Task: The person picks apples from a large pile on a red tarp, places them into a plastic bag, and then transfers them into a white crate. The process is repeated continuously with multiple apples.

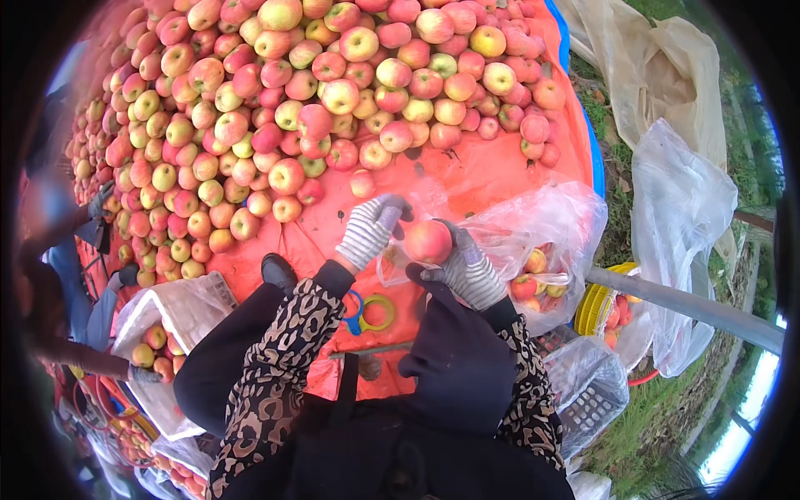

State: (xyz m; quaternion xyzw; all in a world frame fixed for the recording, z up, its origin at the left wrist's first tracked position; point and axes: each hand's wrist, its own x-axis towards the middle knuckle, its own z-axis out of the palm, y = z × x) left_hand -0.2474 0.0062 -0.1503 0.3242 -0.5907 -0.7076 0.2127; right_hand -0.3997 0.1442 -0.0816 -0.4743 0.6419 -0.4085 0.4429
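Our gloves [365, 237] look like matt, ribbed knit cloth, and the apple [428, 242] we hold has smooth, faintly glossy skin. Beneath, we see a smooth plastic sheet [454, 183]; beside us, a shiny, crinkled plastic bag [546, 217], a hard plastic basket [592, 309] and a dull, smooth, metal-looking pole [683, 309].

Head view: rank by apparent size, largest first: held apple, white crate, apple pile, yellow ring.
1. Apple pile
2. White crate
3. Held apple
4. Yellow ring

The last two are close; the apple seems nearer the camera, so their true order is unsure.
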